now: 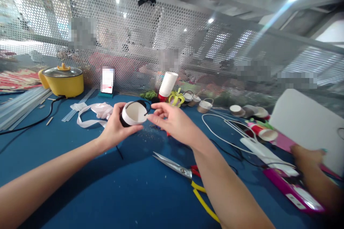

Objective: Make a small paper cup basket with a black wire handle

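Observation:
A white paper cup (pixel 129 113) with a dark outer band is tilted so its open mouth faces me. My left hand (pixel 114 125) grips it from the left, fingers behind and thumb below the rim. A thin black strip (pixel 148 106) arcs over the mouth. At the cup's right rim, my right hand (pixel 168 117) has thumb and fingertips around the strip's end; the exact contact is small and partly hidden. Below my right hand lie scissors (pixel 180 169) with yellow handles, partly covered by my forearm.
A yellow electric pot (pixel 66 82), white ribbon (pixel 86 121) and a propped phone (pixel 107 80) stand left. Behind are stacked paper cups (pixel 168 84) and small handled cups (pixel 205 105). On the right are a white power strip (pixel 266 154), cables, a purple device (pixel 292 191) and another person's hand (pixel 307 157).

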The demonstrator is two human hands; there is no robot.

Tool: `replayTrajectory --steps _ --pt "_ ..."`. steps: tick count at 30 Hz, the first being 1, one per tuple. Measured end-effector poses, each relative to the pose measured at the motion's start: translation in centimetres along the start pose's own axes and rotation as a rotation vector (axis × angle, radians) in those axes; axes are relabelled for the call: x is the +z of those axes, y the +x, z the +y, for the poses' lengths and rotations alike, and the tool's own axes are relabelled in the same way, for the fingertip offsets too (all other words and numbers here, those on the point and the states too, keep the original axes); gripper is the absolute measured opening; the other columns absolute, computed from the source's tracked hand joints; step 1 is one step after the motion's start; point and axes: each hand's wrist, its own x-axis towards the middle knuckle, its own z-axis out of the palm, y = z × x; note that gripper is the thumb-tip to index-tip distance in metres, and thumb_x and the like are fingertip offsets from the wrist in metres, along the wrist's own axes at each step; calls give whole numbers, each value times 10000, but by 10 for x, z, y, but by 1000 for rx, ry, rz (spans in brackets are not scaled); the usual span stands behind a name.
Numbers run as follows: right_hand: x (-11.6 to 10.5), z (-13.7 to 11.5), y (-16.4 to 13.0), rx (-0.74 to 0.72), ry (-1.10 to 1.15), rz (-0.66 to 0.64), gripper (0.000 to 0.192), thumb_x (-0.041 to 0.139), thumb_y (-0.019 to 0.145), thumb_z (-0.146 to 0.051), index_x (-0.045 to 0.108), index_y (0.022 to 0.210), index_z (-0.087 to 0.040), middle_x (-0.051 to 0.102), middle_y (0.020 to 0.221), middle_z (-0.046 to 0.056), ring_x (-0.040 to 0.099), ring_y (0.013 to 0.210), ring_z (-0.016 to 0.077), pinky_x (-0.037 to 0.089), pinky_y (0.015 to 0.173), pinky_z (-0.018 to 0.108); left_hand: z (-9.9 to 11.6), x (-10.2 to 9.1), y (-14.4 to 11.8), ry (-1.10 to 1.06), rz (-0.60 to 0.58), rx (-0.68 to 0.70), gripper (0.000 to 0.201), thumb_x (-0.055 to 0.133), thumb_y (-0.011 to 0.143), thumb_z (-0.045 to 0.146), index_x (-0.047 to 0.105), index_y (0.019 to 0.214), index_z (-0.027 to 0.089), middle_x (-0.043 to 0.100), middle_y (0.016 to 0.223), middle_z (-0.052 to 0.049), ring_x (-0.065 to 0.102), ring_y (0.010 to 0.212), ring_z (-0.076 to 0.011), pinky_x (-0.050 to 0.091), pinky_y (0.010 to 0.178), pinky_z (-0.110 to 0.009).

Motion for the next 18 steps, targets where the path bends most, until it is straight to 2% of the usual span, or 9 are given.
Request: replayTrajectory --steps 2,4,6,8,9,11,14,16,18 --pt "-8 2 1 -18 -29 110 319 572 745 -389 560 934 -132 606 791 60 558 664 134 449 598 268 -9 0 5 -250 -46 -174 569 696 616 369 408 1062 163 561 1013 -74 541 954 -207 409 850 -357" --pt "-12 5 4 -9 -90 171 249 542 766 -389 566 779 -141 588 679 36 533 604 129 432 580 275 -14 1 8 -504 -84 -310 504 658 666 367 451 1071 149 576 1035 -90 539 989 -209 399 876 -353" --pt "-10 8 8 21 -136 159 258 502 793 -374 547 684 -144 559 592 18 506 542 121 420 557 280 -16 1 9 -711 -134 -419 458 637 692 367 494 1064 142 593 1040 -99 550 987 -210 410 871 -346" --pt "-3 12 12 27 -127 104 204 498 800 -317 567 747 -133 600 671 42 538 601 132 439 607 295 -15 0 8 -848 -184 -498 429 619 709 384 530 1057 150 616 1022 -92 573 950 -205 437 838 -337" --pt "1 14 14 20 -92 55 171 516 790 -277 575 840 -124 626 782 68 564 686 144 450 666 304 -14 0 7 -894 -207 -525 421 608 717 399 544 1056 157 625 1014 -87 582 933 -203 448 823 -332" --pt "12 18 18 26 8 -66 297 564 761 -260 541 1013 -104 612 992 123 573 851 171 452 764 323 -13 0 5 -952 -243 -551 422 590 729 420 555 1066 169 634 1019 -83 591 922 -204 462 806 -331" --pt "28 24 19 17 204 -260 477 604 735 -351 485 1117 -92 565 1114 156 570 921 195 466 792 342 -12 3 3 -980 -269 -535 442 587 734 424 542 1091 166 620 1071 -101 573 984 -231 452 836 -353" --pt "38 27 20 -1 322 -290 537 638 703 -375 465 1137 -110 569 1117 140 574 927 198 473 800 347 -12 6 1 -968 -263 -512 458 586 735 430 526 1104 165 599 1114 -112 541 1048 -255 427 880 -383" --pt "47 30 20 5 405 -239 562 683 660 -354 467 1130 -135 579 1110 116 566 958 200 463 834 352 -14 7 0 -937 -253 -499 479 594 730 429 509 1123 170 570 1163 -116 497 1110 -271 390 927 -408"
